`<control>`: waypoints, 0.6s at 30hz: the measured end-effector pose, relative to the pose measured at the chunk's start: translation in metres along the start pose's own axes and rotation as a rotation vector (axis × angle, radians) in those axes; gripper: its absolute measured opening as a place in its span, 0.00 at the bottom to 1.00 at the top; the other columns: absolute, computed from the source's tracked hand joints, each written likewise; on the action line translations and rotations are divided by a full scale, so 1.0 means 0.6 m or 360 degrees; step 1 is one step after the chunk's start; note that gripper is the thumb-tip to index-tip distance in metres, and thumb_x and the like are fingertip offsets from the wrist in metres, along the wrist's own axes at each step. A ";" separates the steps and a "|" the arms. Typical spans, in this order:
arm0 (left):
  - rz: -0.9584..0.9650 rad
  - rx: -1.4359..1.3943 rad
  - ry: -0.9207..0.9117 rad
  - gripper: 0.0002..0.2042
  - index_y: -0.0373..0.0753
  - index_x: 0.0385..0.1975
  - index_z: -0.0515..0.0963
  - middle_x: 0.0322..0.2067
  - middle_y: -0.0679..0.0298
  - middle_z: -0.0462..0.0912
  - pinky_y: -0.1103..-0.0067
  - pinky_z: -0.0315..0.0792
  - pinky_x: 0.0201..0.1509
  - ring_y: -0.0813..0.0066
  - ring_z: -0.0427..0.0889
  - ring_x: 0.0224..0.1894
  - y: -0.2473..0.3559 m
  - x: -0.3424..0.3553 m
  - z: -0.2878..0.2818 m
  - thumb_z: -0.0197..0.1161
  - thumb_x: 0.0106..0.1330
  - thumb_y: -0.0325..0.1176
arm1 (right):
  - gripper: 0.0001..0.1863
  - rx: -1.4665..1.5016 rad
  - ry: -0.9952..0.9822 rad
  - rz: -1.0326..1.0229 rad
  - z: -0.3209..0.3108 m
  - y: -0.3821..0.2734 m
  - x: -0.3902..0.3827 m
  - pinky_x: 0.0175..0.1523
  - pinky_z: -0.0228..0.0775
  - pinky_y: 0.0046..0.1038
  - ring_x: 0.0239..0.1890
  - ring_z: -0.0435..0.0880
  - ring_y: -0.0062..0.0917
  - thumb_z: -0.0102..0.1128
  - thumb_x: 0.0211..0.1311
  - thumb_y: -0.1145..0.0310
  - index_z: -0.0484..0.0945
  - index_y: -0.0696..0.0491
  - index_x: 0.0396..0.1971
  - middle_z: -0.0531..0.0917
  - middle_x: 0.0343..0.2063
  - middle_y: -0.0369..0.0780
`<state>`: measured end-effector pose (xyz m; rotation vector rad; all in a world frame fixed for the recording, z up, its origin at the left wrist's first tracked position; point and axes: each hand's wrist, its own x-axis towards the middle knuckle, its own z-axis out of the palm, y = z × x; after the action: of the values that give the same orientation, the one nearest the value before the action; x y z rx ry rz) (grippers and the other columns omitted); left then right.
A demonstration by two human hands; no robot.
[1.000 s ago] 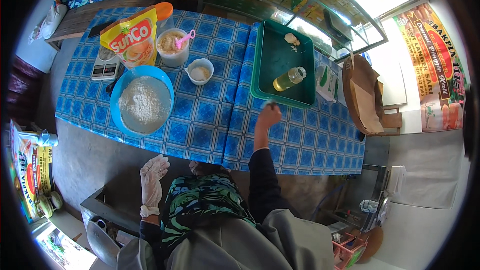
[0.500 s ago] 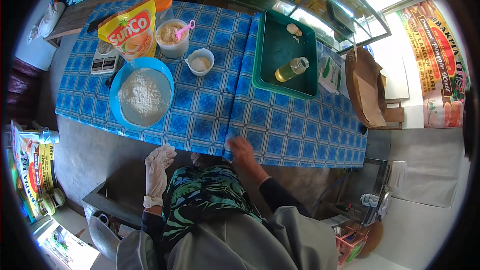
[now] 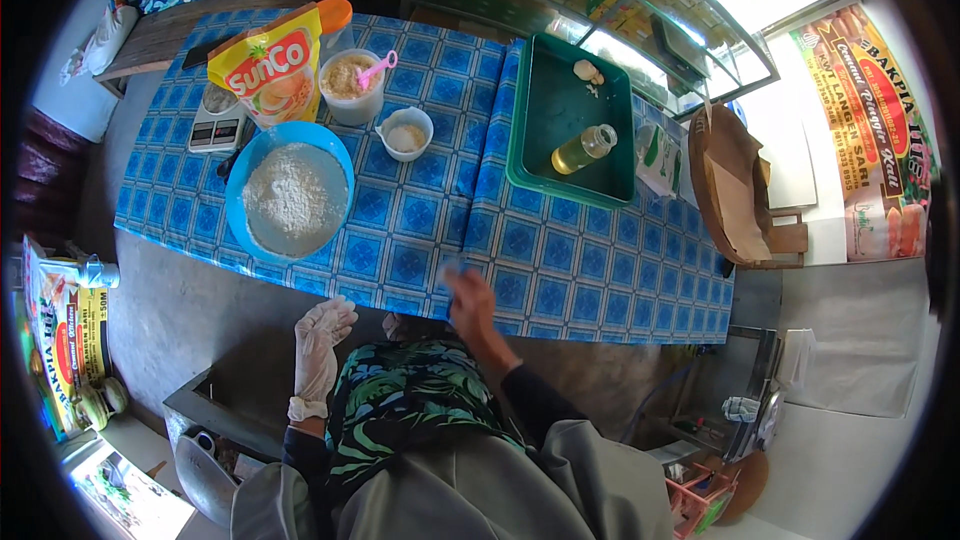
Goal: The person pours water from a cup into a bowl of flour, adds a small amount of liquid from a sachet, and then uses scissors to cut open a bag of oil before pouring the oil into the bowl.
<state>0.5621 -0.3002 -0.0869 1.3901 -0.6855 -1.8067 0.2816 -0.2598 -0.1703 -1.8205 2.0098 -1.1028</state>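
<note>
My left hand [image 3: 320,340], in a thin translucent glove, is raised just short of the table's near edge. Its fingers are stretched out with nothing in them. Bare and blurred by motion, my right hand [image 3: 472,305] is over the near edge around the middle of the table; a pale smear at its fingertips cannot be made out. Closest to the left hand stands a blue bowl [image 3: 343,162] with white powder [image 3: 290,190] in it. Past it are a small white cup [image 3: 408,148] with pale contents and a tub [image 3: 355,105] of tan granules holding a pink scoop [image 3: 380,68].
A yellow pouch [image 3: 268,68] and a kitchen scale [image 3: 215,130] stand behind the bowl. On the right, a green tray [image 3: 570,190] holds a bottle of yellow liquid [image 3: 582,150]. A plastic packet [image 3: 658,162] lies beside it. A round woven tray [image 3: 712,180] leans at the right end.
My right hand has moved a little left along the near edge. The left hand has barely shifted. The view has tilted slightly, so the table sits lower.
</note>
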 end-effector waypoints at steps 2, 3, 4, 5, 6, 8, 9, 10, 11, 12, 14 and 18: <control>0.0008 -0.0033 0.0021 0.17 0.33 0.51 0.77 0.44 0.60 0.84 0.80 0.74 0.47 0.75 0.84 0.42 -0.009 -0.005 -0.012 0.60 0.69 0.38 | 0.23 -0.0372 0.0167 -0.0199 -0.002 0.007 0.151 0.36 0.68 0.41 0.37 0.76 0.42 0.60 0.39 0.83 0.83 0.52 0.41 0.78 0.26 0.42; 0.0013 -0.0024 0.0046 0.18 0.33 0.51 0.77 0.43 0.59 0.84 0.80 0.74 0.47 0.74 0.84 0.42 -0.012 -0.009 -0.018 0.60 0.69 0.38 | 0.21 -0.0599 0.0119 -0.0204 0.000 0.012 0.228 0.35 0.67 0.42 0.36 0.77 0.42 0.57 0.39 0.85 0.83 0.52 0.38 0.79 0.28 0.44; 0.0025 0.0035 0.0045 0.18 0.32 0.52 0.77 0.43 0.58 0.84 0.80 0.75 0.47 0.73 0.84 0.42 -0.002 -0.010 -0.006 0.59 0.69 0.38 | 0.17 -0.0612 0.0272 -0.0213 -0.001 0.044 0.287 0.37 0.70 0.42 0.37 0.77 0.42 0.57 0.40 0.84 0.82 0.53 0.34 0.79 0.30 0.45; 0.0038 0.0023 0.0049 0.18 0.32 0.52 0.77 0.43 0.58 0.84 0.80 0.75 0.47 0.73 0.84 0.42 0.001 -0.015 -0.009 0.59 0.69 0.38 | 0.15 -0.0726 0.0216 -0.0200 0.022 0.083 0.346 0.38 0.72 0.41 0.39 0.78 0.41 0.59 0.42 0.81 0.81 0.54 0.34 0.79 0.31 0.44; 0.0054 0.0001 0.0081 0.18 0.33 0.52 0.77 0.44 0.58 0.84 0.79 0.74 0.48 0.73 0.84 0.42 0.000 -0.021 -0.013 0.60 0.68 0.39 | 0.13 -0.0836 0.0154 -0.0191 0.046 0.116 0.399 0.39 0.74 0.39 0.40 0.78 0.41 0.60 0.44 0.78 0.81 0.56 0.34 0.78 0.33 0.44; 0.0048 0.0021 0.0201 0.19 0.34 0.53 0.77 0.44 0.58 0.85 0.78 0.74 0.49 0.72 0.84 0.43 0.003 -0.042 -0.033 0.60 0.68 0.41 | 0.08 -0.1196 -0.0059 -0.0139 0.078 0.131 0.485 0.41 0.77 0.37 0.41 0.81 0.38 0.59 0.52 0.75 0.82 0.55 0.33 0.80 0.35 0.43; 0.0055 0.0009 0.0206 0.19 0.34 0.53 0.77 0.44 0.58 0.85 0.78 0.74 0.49 0.72 0.84 0.43 0.000 -0.050 -0.040 0.60 0.68 0.41 | 0.07 -0.1280 -0.0108 -0.0092 0.087 0.163 0.521 0.41 0.77 0.36 0.40 0.82 0.37 0.59 0.54 0.74 0.83 0.55 0.33 0.80 0.36 0.43; 0.0081 -0.0041 0.0247 0.20 0.33 0.53 0.77 0.44 0.60 0.85 0.79 0.74 0.49 0.74 0.84 0.43 -0.005 -0.059 -0.051 0.60 0.69 0.41 | 0.07 -0.1357 -0.0163 -0.0047 0.098 0.196 0.543 0.41 0.77 0.36 0.40 0.83 0.35 0.58 0.57 0.72 0.84 0.54 0.32 0.81 0.36 0.44; 0.0109 -0.0088 0.0314 0.20 0.32 0.53 0.77 0.44 0.61 0.85 0.79 0.73 0.50 0.75 0.83 0.43 -0.013 -0.070 -0.066 0.60 0.69 0.41 | 0.07 -0.1333 -0.0181 -0.0077 0.110 0.205 0.552 0.41 0.77 0.36 0.40 0.83 0.35 0.58 0.57 0.72 0.84 0.54 0.32 0.81 0.36 0.44; 0.0089 -0.0077 0.0353 0.19 0.32 0.52 0.77 0.43 0.61 0.85 0.79 0.73 0.50 0.75 0.83 0.43 -0.022 -0.079 -0.083 0.59 0.69 0.40 | 0.08 -0.1338 -0.0317 -0.0032 0.113 0.212 0.559 0.43 0.77 0.36 0.42 0.82 0.36 0.58 0.58 0.71 0.85 0.54 0.32 0.81 0.39 0.44; 0.0040 -0.0106 0.0478 0.19 0.32 0.52 0.77 0.43 0.62 0.85 0.79 0.73 0.50 0.75 0.83 0.43 -0.043 -0.090 -0.112 0.59 0.69 0.40 | 0.08 -0.1329 -0.0482 -0.0010 0.135 0.205 0.557 0.44 0.76 0.35 0.44 0.81 0.37 0.57 0.59 0.70 0.85 0.54 0.32 0.81 0.41 0.44; -0.0002 -0.0127 0.0581 0.18 0.33 0.50 0.78 0.42 0.62 0.85 0.79 0.73 0.49 0.75 0.83 0.42 -0.045 -0.093 -0.106 0.59 0.69 0.40 | 0.16 -0.1593 -0.0425 -0.0216 0.136 0.211 0.493 0.52 0.72 0.37 0.49 0.76 0.44 0.55 0.58 0.70 0.79 0.64 0.42 0.77 0.47 0.51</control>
<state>0.6244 -0.2372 -0.0934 1.6083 -0.4157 -1.5059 0.1720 -0.5696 -0.2148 -2.3468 2.4781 0.2546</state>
